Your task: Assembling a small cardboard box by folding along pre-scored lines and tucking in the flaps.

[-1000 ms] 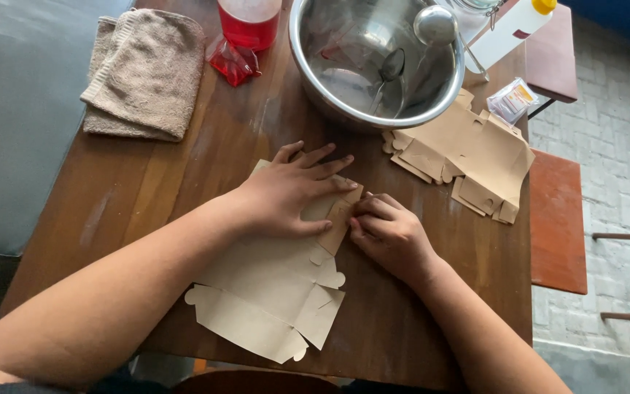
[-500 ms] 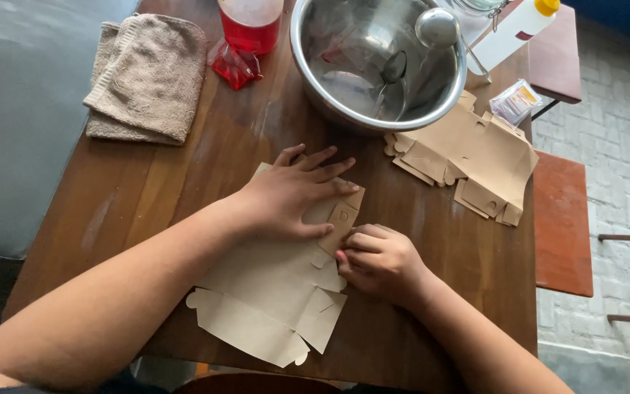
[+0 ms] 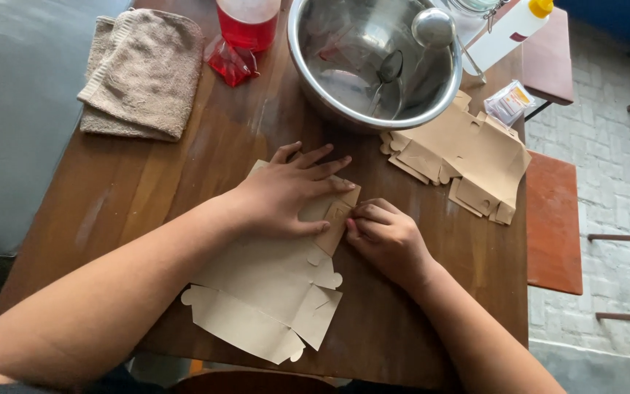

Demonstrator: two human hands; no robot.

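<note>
Both forearms reach in from the lower edge and meet near the middle. The left hand [image 3: 286,193] lies palm down, fingers spread and pointing away from the body, pressing flat. The right hand [image 3: 388,235] sits just beside it, knuckles up, fingers curled inward with the fingertips [image 3: 353,223] close to the left thumb; they seem to pinch something, though the grip itself is hidden.

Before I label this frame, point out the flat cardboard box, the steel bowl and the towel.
flat cardboard box [image 3: 257,306]: head view, bare lower panel.
steel bowl [image 3: 294,55]: head view, left rim.
towel [image 3: 144,73]: head view, middle of folded cloth.
</note>
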